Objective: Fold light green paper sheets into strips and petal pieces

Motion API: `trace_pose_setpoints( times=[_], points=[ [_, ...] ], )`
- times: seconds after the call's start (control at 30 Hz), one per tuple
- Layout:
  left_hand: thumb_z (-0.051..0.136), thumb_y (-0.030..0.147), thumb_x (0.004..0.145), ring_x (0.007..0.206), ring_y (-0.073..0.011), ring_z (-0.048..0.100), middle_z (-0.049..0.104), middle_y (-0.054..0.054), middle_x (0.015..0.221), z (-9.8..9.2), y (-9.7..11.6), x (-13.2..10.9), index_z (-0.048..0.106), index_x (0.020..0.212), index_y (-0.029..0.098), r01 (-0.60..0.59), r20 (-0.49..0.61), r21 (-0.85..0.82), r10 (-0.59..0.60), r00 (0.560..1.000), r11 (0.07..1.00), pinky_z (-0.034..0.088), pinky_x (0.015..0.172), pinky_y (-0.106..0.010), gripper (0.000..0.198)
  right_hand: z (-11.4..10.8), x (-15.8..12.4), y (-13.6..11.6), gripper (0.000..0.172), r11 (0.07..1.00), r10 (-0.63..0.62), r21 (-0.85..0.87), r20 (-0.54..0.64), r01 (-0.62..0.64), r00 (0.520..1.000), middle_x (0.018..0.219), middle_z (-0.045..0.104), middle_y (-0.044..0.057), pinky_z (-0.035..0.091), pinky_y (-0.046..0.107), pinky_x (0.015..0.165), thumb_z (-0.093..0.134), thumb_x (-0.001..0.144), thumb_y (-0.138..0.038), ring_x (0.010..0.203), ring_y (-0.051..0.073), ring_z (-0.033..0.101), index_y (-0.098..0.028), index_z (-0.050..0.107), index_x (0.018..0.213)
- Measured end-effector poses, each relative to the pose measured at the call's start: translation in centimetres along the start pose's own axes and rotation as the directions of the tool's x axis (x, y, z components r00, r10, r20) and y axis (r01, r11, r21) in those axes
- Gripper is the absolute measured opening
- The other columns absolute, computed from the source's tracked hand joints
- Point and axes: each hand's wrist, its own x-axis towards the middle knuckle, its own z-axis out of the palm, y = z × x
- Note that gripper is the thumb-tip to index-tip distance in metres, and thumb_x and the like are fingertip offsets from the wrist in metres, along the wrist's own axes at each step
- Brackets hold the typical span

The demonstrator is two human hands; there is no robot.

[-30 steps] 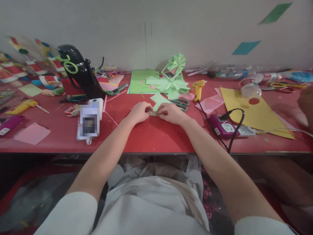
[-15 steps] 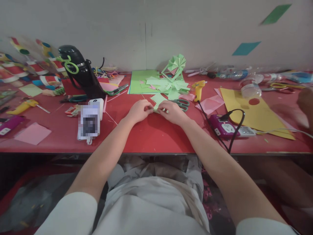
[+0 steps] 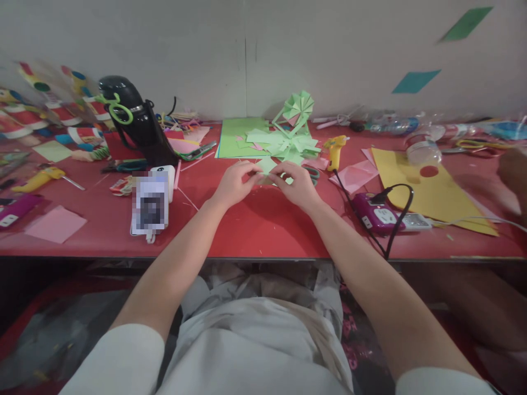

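Observation:
My left hand (image 3: 235,184) and my right hand (image 3: 297,184) meet over the red table (image 3: 255,225), both pinching a small piece of light green paper (image 3: 267,167) lifted just off the surface. Fingers of both hands are closed on its edges. Behind it lies a pile of folded green paper pieces (image 3: 288,144) on a green sheet (image 3: 236,137), with a green paper fan model (image 3: 297,107) standing against the wall. Green-handled scissors (image 3: 312,174) lie just beyond my right hand.
A yellow glue gun (image 3: 334,148), a purple power strip (image 3: 375,214) with black cable, a yellow sheet (image 3: 432,186), pink papers (image 3: 55,224), a phone (image 3: 150,206) and a black bottle (image 3: 134,118) crowd the table. Another person's hand (image 3: 513,173) shows at the right edge.
Both hands moved slightly away from me and lifted the green paper off the table, where it had been pressed flat a second ago.

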Motion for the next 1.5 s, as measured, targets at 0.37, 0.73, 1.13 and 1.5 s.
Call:
trace_pose_setpoints(
  times=[0.37,0.73,1.13,1.5],
  points=[
    [0.058,0.024,0.088,0.074,-0.0143,0.058,0.068,-0.003,0.08,0.1,0.6,0.0,0.065,0.084,0.017,0.084,0.069,-0.087,-0.078,0.995,0.993,0.044,0.07,-0.028,0.01,0.2,0.0,-0.7,0.029,0.975,0.159,0.138,0.105,-0.173,0.982,0.081,0.069,0.005,0.05,0.033,0.069,0.067,0.086,-0.049,0.075,0.017,0.062,-0.02,0.068,0.082],
    [0.061,0.027,0.084,0.061,-0.0113,0.048,0.061,0.0,0.069,0.2,1.3,-0.1,0.062,0.076,0.017,0.194,0.115,-0.201,-0.173,0.978,0.96,0.038,0.058,-0.026,0.013,0.0,0.0,-1.1,0.042,0.946,0.239,0.178,0.187,-0.272,0.953,0.066,0.061,0.002,0.04,0.029,0.056,0.069,0.081,-0.06,0.059,0.013,0.05,-0.019,0.059,0.075],
    [0.061,0.02,0.078,0.058,-0.0112,0.047,0.061,0.0,0.063,0.2,1.4,0.1,0.061,0.068,0.017,0.205,0.036,-0.14,-0.202,0.979,0.969,0.035,0.057,-0.027,0.01,0.1,0.1,-1.0,0.044,0.957,0.246,0.119,0.149,-0.264,0.958,0.063,0.057,0.001,0.036,0.029,0.055,0.07,0.08,-0.06,0.058,0.012,0.046,-0.018,0.06,0.072],
    [0.06,0.028,0.085,0.066,-0.0134,0.057,0.066,-0.002,0.072,0.6,0.7,0.1,0.062,0.078,0.018,0.202,-0.05,-0.169,-0.213,0.976,0.965,0.044,0.064,-0.028,0.013,0.3,0.2,-1.0,0.038,0.934,0.278,0.209,0.086,-0.29,0.957,0.072,0.064,0.002,0.041,0.029,0.058,0.07,0.08,-0.057,0.062,0.013,0.05,-0.019,0.068,0.082]
  ],
)
